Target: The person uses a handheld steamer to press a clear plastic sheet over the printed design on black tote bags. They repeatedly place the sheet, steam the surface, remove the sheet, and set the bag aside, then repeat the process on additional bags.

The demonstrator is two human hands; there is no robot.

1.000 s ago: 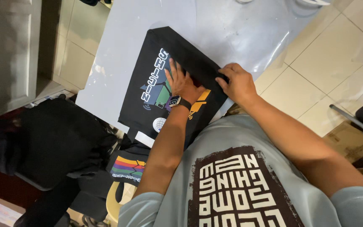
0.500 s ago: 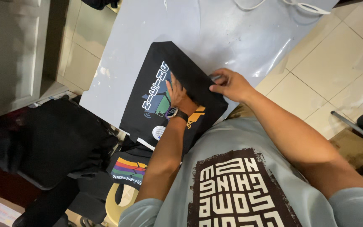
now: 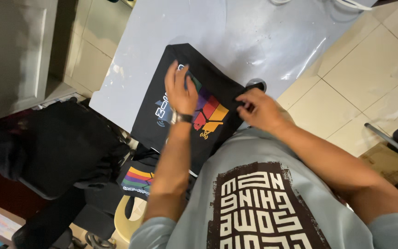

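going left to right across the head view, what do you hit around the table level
white cabinet door → black cloth pile → left hand pressing on the black printed shirt → right hand gripping the shirt's edge → beige floor tiles

Left hand point(image 3: 180, 92) has lifted, uncovering the shirt point(image 3: 180, 110) print

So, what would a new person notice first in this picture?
First, the black T-shirt with a colourful print, lying on the pale plastic-covered table at centre. The left hand, with a wristwatch, presses flat on the print, while the right hand pinches the shirt's right edge. A pile of dark garments sits lower left, beside the table.
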